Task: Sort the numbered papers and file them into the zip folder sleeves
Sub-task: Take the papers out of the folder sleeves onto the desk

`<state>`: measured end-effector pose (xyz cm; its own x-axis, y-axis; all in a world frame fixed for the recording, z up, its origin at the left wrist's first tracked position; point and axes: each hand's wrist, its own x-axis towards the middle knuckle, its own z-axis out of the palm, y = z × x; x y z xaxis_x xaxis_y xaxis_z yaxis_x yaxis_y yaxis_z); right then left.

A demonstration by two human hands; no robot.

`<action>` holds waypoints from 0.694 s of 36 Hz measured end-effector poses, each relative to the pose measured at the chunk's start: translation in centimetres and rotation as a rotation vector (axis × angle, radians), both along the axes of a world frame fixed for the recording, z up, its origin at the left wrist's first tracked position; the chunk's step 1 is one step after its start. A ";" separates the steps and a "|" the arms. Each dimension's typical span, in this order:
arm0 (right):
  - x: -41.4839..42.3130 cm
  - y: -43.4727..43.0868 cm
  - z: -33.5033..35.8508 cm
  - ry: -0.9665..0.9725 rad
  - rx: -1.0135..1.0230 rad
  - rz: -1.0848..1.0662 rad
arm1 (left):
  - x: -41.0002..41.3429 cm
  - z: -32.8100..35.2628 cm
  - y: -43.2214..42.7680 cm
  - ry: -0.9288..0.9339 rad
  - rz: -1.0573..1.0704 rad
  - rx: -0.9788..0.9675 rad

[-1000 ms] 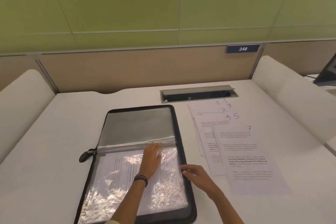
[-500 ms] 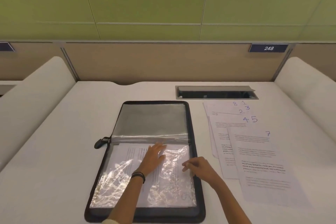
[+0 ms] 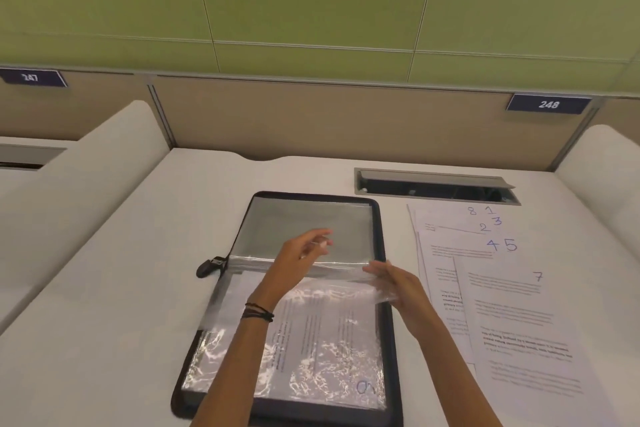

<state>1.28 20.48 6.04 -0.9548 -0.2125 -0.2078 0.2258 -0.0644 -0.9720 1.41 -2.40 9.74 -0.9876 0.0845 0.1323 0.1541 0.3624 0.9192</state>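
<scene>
Head view: a black zip folder (image 3: 382,236) lies open on the white counter (image 3: 104,288), its zipper pull (image 3: 209,267) sticking out at the left of the spine. A clear sleeve (image 3: 332,291) stands raised off the lower half. The right hand (image 3: 394,284) pinches that sleeve's right edge, its fingers (image 3: 377,269) curled onto the plastic. The left hand (image 3: 301,260) hangs above the spine with fingers bent and close together; it is blurred, so I cannot tell whether it holds the sleeve. Under the raised sleeve, a printed sheet (image 3: 311,340) lies in the glossy sleeves of the lower half, a blue handwritten mark at its near right corner. The numbered papers (image 3: 519,322) lie fanned on the counter just right of the folder, with 7 on the nearest sheet and 8, 1, 3, 2, 4, 5 showing behind. A cable hatch (image 3: 436,185) sits beyond them.
</scene>
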 end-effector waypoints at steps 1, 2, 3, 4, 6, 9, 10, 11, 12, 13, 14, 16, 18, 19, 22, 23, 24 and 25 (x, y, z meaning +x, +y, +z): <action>-0.3 -0.1 0.1 0.011 -0.022 -0.019 | 0.1 0.7 0.0 0.032 -0.015 -0.039; -0.6 -0.1 0.1 0.019 -0.037 -0.039 | 0.3 1.4 0.0 0.059 -0.036 -0.090; -0.9 -0.2 0.1 0.022 -0.050 -0.059 | 0.5 2.0 0.0 0.080 -0.059 -0.148; -1.2 -0.2 0.0 0.021 -0.060 -0.072 | 0.6 2.6 0.0 0.096 -0.080 -0.198; -1.7 -0.3 0.0 0.001 -0.104 -0.092 | 1.0 3.8 0.4 0.133 -0.112 -0.258; -2.3 -0.4 0.1 -0.022 -0.185 -0.093 | 1.5 5.2 1.2 0.194 -0.158 -0.216; -2.5 -0.5 0.1 -0.022 -0.206 -0.084 | 1.6 5.5 1.5 0.196 -0.182 -0.172; -2.7 -0.6 0.1 -0.016 -0.228 -0.072 | 1.6 5.5 1.8 0.186 -0.204 -0.122; -2.8 -0.6 0.1 -0.011 -0.247 -0.061 | 1.5 5.2 1.9 0.163 -0.217 -0.066; -3.1 -0.7 0.1 -0.007 -0.256 -0.045 | 1.2 4.6 2.0 0.128 -0.214 -0.014; -3.3 -0.8 0.1 -0.004 -0.259 -0.029 | 0.8 3.7 1.9 0.085 -0.195 0.023; -3.6 -1.0 0.0 -0.012 -0.258 -0.019 | -0.2 1.0 1.6 -0.005 -0.135 0.035; -4.1 -1.3 -0.1 -0.024 -0.245 -0.011 | -0.9 -2.5 1.1 -0.080 -0.075 -0.010; -4.3 -1.3 -0.2 -0.028 -0.240 -0.004 | -1.0 -4.1 0.9 -0.113 -0.050 -0.033; -4.5 -1.5 -0.5 0.007 -0.208 -0.007 | -1.0 -8.4 0.4 -0.130 0.024 -0.103; -4.6 -1.5 -0.5 0.025 -0.187 -0.024 | -1.0 -9.4 0.3 -0.127 0.042 -0.135; -4.5 -1.4 -0.7 0.039 -0.166 -0.035 | -0.9 -10.2 0.3 -0.131 0.052 -0.153; -4.4 -1.3 -0.9 0.051 -0.153 -0.036 | -0.8 -10.9 0.4 -0.141 0.055 -0.163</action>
